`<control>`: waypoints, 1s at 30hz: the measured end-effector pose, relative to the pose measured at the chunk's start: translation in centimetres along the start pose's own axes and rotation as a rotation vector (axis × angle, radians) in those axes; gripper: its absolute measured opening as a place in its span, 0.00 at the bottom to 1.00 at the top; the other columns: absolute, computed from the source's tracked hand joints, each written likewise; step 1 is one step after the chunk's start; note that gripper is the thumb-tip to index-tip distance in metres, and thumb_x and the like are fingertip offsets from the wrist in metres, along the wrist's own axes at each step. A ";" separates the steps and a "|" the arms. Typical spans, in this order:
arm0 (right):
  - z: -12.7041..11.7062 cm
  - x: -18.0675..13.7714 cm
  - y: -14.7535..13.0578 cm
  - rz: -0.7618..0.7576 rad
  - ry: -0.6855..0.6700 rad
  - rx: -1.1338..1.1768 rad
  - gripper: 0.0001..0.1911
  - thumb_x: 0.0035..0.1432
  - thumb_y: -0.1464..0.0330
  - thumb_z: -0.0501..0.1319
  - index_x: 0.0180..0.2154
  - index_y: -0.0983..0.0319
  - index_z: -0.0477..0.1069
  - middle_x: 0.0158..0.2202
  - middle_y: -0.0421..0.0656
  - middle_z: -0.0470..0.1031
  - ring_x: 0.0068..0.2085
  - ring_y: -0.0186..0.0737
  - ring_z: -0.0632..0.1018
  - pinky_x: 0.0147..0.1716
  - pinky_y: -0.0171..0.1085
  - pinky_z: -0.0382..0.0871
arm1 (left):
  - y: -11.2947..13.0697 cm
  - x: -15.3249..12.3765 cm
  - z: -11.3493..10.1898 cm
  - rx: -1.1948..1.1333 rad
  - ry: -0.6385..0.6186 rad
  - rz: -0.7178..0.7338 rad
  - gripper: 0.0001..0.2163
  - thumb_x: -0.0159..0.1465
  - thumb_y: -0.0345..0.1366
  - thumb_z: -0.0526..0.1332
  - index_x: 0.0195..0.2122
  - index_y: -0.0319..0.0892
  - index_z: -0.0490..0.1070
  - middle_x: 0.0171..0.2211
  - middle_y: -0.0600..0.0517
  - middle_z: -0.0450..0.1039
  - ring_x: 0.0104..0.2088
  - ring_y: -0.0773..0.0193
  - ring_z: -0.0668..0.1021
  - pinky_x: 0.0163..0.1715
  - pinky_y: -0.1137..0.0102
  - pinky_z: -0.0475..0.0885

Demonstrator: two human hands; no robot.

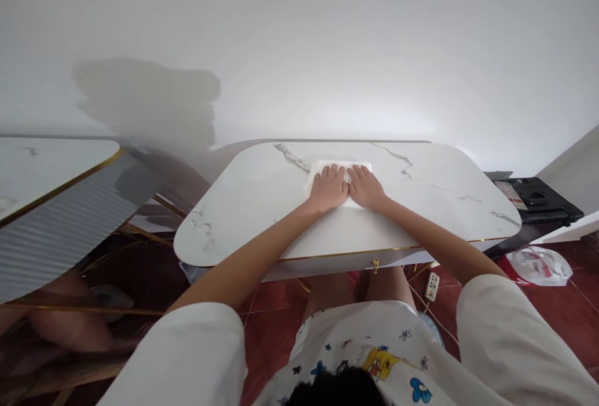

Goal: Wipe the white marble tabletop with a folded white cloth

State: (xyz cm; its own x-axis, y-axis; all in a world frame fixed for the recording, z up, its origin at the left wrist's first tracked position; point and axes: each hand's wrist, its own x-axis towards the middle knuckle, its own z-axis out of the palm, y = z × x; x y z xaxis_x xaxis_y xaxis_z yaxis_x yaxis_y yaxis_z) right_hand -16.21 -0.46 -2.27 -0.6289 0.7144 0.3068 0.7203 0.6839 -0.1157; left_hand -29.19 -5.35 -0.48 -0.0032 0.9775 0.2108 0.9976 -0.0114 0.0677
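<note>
A white cloth or folded tissue (314, 176) lies flat on the white marble-patterned tabletop (243, 206), near its middle. Pressed down on it from above is my left hand (330, 186), palm down with the fingers stretched forward. My right hand (365, 186) rests beside it on the same white piece, also flat, and the two thumbs touch or nearly touch. Neither hand grips anything. The part of the white piece beneath the palms is hidden.
A white wall (327, 50) stands right behind the table. At the left is a second table with a ribbed side (84, 219). A black case (543, 200) sits at the right; a power strip (431, 286) and a plastic bag (538, 265) lie on the red floor.
</note>
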 end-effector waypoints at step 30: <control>-4.2 -15.6 -2.4 0.123 0.006 0.082 0.28 0.66 0.65 0.44 0.66 0.58 0.58 0.68 0.44 0.57 0.69 0.48 0.55 0.64 0.53 0.58 | 9.4 -12.9 -1.0 -0.107 0.058 -0.105 0.26 0.67 0.39 0.48 0.66 0.44 0.59 0.67 0.45 0.57 0.67 0.46 0.60 0.63 0.48 0.59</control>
State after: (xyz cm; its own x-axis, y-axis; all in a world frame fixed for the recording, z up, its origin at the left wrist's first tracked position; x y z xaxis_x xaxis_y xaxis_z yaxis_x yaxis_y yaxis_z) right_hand -6.88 -13.83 -2.81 -0.5353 0.7930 0.2908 0.7655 0.6010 -0.2299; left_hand -19.80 -18.29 -1.61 -0.1145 0.9607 0.2529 0.9785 0.0651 0.1957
